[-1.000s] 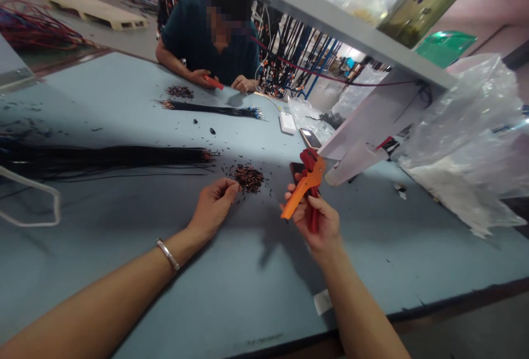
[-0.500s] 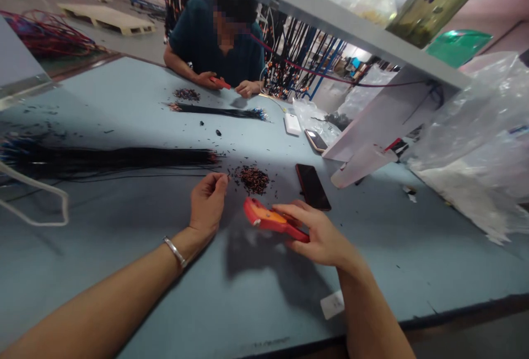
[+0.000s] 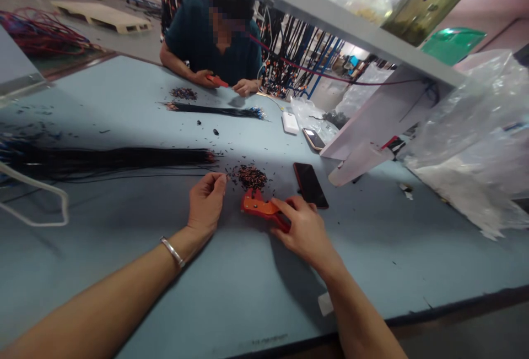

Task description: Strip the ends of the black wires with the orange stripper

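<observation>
Thumb and fingers of my left hand [image 3: 207, 199] are closed in a pinch on the end of a thin black wire [image 3: 165, 175], which runs off to the left. My right hand [image 3: 303, 229] is wrapped around the handles of a red and orange wire stripper [image 3: 260, 206]. The tool's jaws point left and up, a short gap to the right of my left fingertips. Just beyond the jaws lies a small heap of cut insulation bits [image 3: 251, 176]. A thick bundle of black wires [image 3: 124, 158] with bare copper-coloured ends rests behind my left hand.
A dark phone [image 3: 311, 185] lies right of the heap. Across the table a co-worker [image 3: 215, 45] holds a red tool [image 3: 217, 80] behind a smaller wire bundle [image 3: 215, 110]. A white bent bar [image 3: 37, 222] is at left, a shelf post [image 3: 359, 111] and plastic bags [image 3: 467, 144] at right.
My right hand has brought the wire stripper left and turned it, so its jaws now face the heap side. My left hand has stayed nearly still on the wire.
</observation>
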Tool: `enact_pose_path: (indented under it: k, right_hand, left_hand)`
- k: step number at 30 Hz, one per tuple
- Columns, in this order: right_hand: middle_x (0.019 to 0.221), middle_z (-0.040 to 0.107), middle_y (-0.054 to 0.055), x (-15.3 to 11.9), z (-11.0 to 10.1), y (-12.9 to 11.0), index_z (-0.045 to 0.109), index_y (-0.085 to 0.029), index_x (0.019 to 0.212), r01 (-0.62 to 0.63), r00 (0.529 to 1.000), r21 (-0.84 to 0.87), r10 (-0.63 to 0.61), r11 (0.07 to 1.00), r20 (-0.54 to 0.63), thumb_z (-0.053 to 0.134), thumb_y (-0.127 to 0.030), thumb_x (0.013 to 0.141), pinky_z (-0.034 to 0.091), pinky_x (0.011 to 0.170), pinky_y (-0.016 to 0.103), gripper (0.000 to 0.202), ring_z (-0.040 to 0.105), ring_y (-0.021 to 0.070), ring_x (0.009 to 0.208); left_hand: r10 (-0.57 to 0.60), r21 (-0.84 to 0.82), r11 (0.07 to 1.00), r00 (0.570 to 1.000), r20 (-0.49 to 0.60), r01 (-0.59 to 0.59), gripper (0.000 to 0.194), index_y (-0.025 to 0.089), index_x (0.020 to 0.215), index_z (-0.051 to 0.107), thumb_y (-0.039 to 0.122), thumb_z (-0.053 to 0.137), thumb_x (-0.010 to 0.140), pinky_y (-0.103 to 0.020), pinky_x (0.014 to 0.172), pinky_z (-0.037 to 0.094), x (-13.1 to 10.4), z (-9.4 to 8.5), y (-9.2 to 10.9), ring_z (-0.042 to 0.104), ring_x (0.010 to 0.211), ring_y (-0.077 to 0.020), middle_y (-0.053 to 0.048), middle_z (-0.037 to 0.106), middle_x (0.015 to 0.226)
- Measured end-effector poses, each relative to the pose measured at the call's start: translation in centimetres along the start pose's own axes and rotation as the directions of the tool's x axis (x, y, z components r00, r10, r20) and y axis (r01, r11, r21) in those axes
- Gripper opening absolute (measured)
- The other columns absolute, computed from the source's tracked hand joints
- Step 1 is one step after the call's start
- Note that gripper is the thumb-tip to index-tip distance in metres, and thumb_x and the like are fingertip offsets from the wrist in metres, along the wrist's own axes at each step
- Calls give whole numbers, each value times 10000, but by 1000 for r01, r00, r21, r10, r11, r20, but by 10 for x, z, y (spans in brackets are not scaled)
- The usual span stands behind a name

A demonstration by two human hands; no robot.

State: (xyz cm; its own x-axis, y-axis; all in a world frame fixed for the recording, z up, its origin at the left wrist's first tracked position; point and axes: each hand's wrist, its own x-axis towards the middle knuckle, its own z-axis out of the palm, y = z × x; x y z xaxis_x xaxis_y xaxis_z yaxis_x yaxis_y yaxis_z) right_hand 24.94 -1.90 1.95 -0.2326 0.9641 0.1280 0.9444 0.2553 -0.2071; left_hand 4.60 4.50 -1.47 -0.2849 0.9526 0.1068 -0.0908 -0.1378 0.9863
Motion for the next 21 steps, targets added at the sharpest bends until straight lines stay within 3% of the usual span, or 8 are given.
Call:
enact_pose_path:
  k: [5, 12, 16, 21]
  right_hand:
    - [1100, 584, 87, 0, -12, 10, 601, -284, 1244, -47, 994, -14, 45, 999, -102, 747, -298, 711, 452, 827, 391, 553, 589, 241, 898]
    - [1083, 605, 85, -9, -44, 22, 591, -307, 1259, -128, 992, -208, 128, 970, -11, 751, -364, 727, 428, 799, 391, 558, 599, 253, 903]
    - [1014, 608, 73, -31, -58, 25, 597, -317, 1252, -115, 991, -323, 132, 940, 31, 748, -364, 731, 411, 754, 363, 544, 596, 221, 821]
    - [953, 596, 65, -73, -59, 34, 621, -296, 1217, -115, 991, -401, 134, 909, 18, 754, -305, 714, 373, 722, 338, 521, 588, 209, 784]
  left_hand:
    - [-3, -26, 1000, 1000, -23, 2, 166, 155, 686, 598, 309, 587, 750, -205, 489, 291, 1, 2, 0, 368, 522, -86, 51, 438, 542]
    - [3, -46, 999, 999, -35, -4, 143, 155, 684, 588, 291, 588, 730, -199, 477, 279, 4, 4, -2, 352, 511, -79, 55, 437, 547]
    - [4, -27, 1000, 1000, -28, -5, 143, 158, 677, 582, 291, 581, 728, -200, 468, 267, 6, 3, -2, 348, 506, -79, 57, 421, 542]
    - [-14, -45, 999, 1000, -17, 13, 152, 160, 693, 591, 311, 592, 713, -204, 477, 276, 7, 3, -5, 356, 508, -79, 56, 436, 557]
